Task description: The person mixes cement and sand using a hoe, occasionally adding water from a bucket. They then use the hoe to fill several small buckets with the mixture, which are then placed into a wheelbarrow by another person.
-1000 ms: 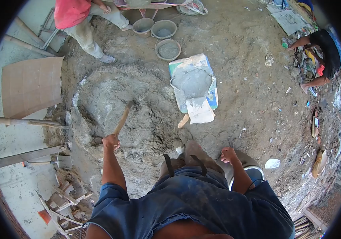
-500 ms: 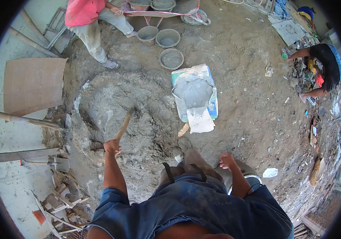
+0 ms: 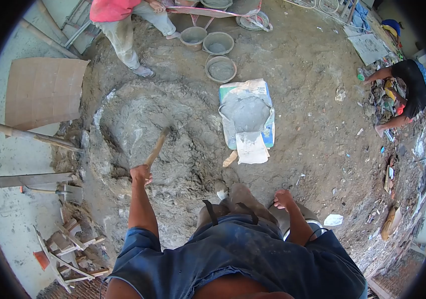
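Wooden handle (image 3: 157,148): slanting over the grey wet mortar (image 3: 145,117), far end against it | left hand (image 3: 141,174): fingers wrapped round the handle's near end | right hand (image 3: 283,199): fingers curled in, above the rim side of a bucket (image 3: 304,223), can't tell if gripping | opened cement bag (image 3: 246,118): right of the mortar, three round tubs (image 3: 220,68) beyond

I can read no words, brands, numbers or signs; the open bag (image 3: 258,89) near the centre of the frame bears print too small and blurred for me
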### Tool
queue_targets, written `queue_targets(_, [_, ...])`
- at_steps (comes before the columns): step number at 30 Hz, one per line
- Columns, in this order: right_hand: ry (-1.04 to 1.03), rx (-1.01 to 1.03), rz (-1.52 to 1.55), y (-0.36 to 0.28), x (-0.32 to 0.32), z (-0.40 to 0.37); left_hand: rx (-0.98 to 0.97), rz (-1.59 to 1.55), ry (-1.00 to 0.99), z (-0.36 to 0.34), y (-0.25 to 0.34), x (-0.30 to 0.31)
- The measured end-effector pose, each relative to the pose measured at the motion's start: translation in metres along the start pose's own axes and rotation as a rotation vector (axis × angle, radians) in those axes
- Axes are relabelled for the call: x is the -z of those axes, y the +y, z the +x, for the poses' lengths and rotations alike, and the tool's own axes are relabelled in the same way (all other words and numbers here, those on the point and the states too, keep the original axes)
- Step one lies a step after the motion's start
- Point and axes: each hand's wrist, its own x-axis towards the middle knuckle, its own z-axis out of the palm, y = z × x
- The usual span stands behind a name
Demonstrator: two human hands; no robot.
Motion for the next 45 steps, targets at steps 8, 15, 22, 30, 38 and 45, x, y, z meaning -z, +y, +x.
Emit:
queue_targets(8, [-0.016, 0.045, -0.021, -0.013, 0.002, -0.002, -0.011, 0.018, 0.019, -0.001, -0.001, -0.003])
queue_targets(15, [0.024, 0.045, -0.079, -0.022, -0.007, -0.009, -0.016, 0.009, 0.041, -0.021, 0.01, -0.005])
queue_targets(22, [0.019, 0.028, -0.092, -0.02, -0.012, -0.008, -0.027, 0.021, 0.03, -0.017, 0.005, -0.005])
queue_targets(30, [0.01, 0.398, -0.348, -0.089, -0.038, 0.057, -0.114, 0.025, 0.036, -0.019, 0.003, -0.002])
queue_targets(38, [-0.255, 0.324, -0.549, -0.285, -0.118, 0.104, -0.163, 0.014, 0.023, -0.02, -0.008, -0.001])
queue_targets(45, [-0.288, 0.308, -0.571, -0.458, -0.208, 0.177, 0.034, 0.003, 0.081, -0.024, -0.004, -0.005])
